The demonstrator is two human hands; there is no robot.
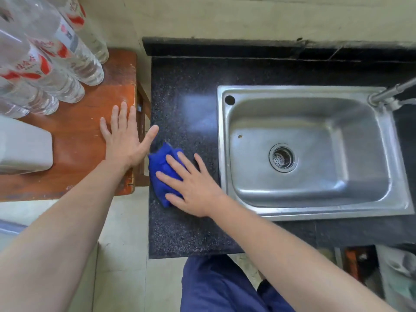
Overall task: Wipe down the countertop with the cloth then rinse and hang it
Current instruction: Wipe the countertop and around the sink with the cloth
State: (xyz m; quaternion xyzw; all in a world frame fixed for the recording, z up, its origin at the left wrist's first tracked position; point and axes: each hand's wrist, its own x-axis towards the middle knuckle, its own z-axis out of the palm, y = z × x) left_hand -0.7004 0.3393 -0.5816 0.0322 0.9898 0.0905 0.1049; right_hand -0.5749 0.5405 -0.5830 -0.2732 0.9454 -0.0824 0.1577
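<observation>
Spanning the middle of the view, black speckled countertop (184, 86) ran from its left edge to a steel sink (315, 213) set into it on the right. Wooden table (78, 140) stood just left of the countertop, narrow gap between. Clear plastic bottles (56, 64) with red-and-white labels clustered at the table's far left; white container (24, 147) lay nearer, at the frame edge. Left hand (123, 138) lay flat on the table's right edge, fingers straight and spread, thumb reaching over the gap, holding nothing. Right hand (193, 188) lay palm-down left of the sink, fingers straight and apart, pressing on the cloth, not curled round it. Blue cloth (161, 163), bunched, sat on the countertop near its left edge, partly under the right fingers. Tap (396, 87) entered from upper right over the sink's corner. Round drain strainer (282, 157) sat in the basin floor.
</observation>
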